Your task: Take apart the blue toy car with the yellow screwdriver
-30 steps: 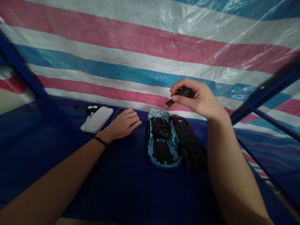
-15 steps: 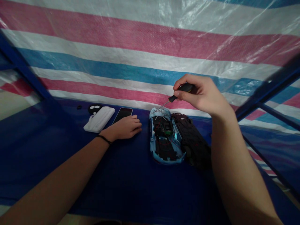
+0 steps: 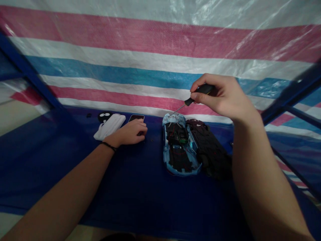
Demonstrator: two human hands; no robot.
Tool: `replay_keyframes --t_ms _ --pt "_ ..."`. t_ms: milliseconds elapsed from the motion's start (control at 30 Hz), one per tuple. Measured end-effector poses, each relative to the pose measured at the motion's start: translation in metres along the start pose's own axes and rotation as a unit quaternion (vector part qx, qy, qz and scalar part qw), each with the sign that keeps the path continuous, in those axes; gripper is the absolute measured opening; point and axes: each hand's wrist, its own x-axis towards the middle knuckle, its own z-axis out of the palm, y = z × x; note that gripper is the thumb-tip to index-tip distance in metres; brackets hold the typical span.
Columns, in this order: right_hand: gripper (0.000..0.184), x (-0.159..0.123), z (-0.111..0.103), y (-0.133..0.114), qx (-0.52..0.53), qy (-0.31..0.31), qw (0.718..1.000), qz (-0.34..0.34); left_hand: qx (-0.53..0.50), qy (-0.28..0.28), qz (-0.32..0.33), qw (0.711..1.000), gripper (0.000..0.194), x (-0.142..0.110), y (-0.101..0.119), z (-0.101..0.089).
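Blue woven sheeting covers the tabletop, and a pink, white and blue striped tarpaulin hangs behind it. In the head view, the 2 hands are well apart. The right hand pinches a black-handled screwdriver between thumb and fingers, its thin shaft angled down to the nose of a blue toy car shell. The shell lies open, showing red wires and a green circuit board. Whether the tip touches it is too small to tell. A dark maroon car chassis lies just beside the shell. The left hand rests flat, gripping nothing visible, over a black smartphone, near a white case. Since neither hand steadies the shell, a slipping tip could plausibly skid it or snag those wires.
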Motion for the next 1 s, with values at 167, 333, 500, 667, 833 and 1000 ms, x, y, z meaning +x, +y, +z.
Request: replay_keyframes --t_ms 167,333,500,667,833,1000 --pt "0.014 0.000 -0.002 0.002 -0.025 0.001 1.000 -0.018 -0.051 -0.034 -0.010 0.998 0.010 -0.007 -0.001 -0.013" --pt "0.017 -0.001 -0.005 0.001 -0.031 0.000 0.999 -0.010 -0.080 -0.051 -0.023 0.995 0.009 -0.011 -0.002 -0.012" --pt "0.015 -0.002 -0.006 -0.001 -0.033 0.000 0.999 -0.001 -0.077 -0.049 -0.001 0.996 0.005 -0.009 0.000 -0.004" --pt "0.013 -0.002 -0.005 -0.003 -0.029 0.004 1.000 0.007 -0.067 -0.038 0.013 0.997 0.008 -0.005 0.000 0.001" --pt "0.012 -0.002 -0.006 -0.004 -0.022 0.000 1.000 0.015 -0.067 -0.017 0.021 0.997 0.011 0.001 0.000 0.007" --pt "0.016 -0.002 -0.006 -0.004 -0.003 0.004 1.000 0.021 -0.061 -0.001 0.023 0.998 0.011 0.005 0.001 0.011"
